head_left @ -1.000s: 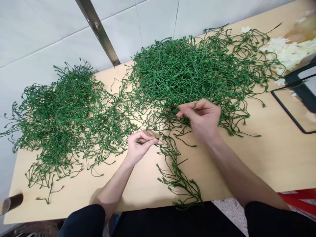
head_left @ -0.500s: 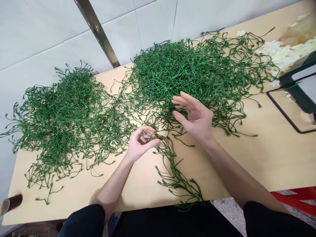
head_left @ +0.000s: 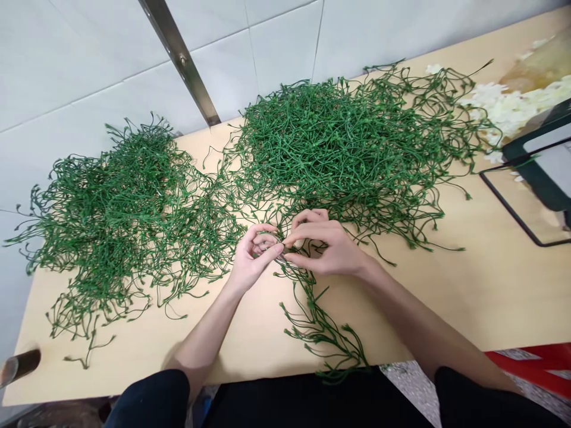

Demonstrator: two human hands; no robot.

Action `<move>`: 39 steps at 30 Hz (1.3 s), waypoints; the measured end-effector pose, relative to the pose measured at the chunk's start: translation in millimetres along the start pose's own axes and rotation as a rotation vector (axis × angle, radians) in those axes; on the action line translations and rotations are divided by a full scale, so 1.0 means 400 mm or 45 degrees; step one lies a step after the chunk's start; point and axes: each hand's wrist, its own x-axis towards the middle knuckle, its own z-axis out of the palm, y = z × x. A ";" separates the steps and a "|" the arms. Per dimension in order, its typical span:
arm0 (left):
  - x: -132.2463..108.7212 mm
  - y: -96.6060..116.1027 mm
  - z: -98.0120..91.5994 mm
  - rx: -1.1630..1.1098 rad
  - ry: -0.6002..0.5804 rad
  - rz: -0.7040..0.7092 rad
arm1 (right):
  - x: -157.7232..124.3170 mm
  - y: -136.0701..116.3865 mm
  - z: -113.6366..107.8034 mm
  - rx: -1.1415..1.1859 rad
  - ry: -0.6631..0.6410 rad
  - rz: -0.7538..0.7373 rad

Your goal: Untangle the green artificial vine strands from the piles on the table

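My left hand (head_left: 257, 252) is closed around the upper end of a green plastic stem garland (head_left: 319, 321), thumb and fingers pinching it. From there the garland trails down to the front edge of the table, its small branches spreading sideways. My right hand (head_left: 330, 244) meets the left at that upper end, thumb and fingertips closed there; what they pinch is too small to make out. Just behind both hands lies a big heap of loose green plastic stems (head_left: 339, 137). A second heap of such stems (head_left: 120, 208) is to the left.
White artificial petals (head_left: 504, 107) lie at the right, beside a dark green and white object (head_left: 542, 166) and a black wire frame (head_left: 513, 208). A metal post (head_left: 182, 59) stands against the tiled wall. A brown cylinder (head_left: 21, 367) sits at the front left corner.
My right hand has come down and left from beside the big heap to the left hand, and its fingers have closed. The left hand stays put with the garland.
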 end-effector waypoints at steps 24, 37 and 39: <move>0.009 -0.005 -0.011 0.082 -0.099 0.278 | -0.007 0.005 0.006 0.329 -0.026 0.373; 0.011 -0.009 -0.012 0.049 -0.078 0.284 | 0.003 0.012 -0.012 0.669 -0.122 0.362; 0.011 -0.005 -0.008 0.082 -0.068 0.286 | 0.004 0.013 -0.015 0.687 -0.157 0.350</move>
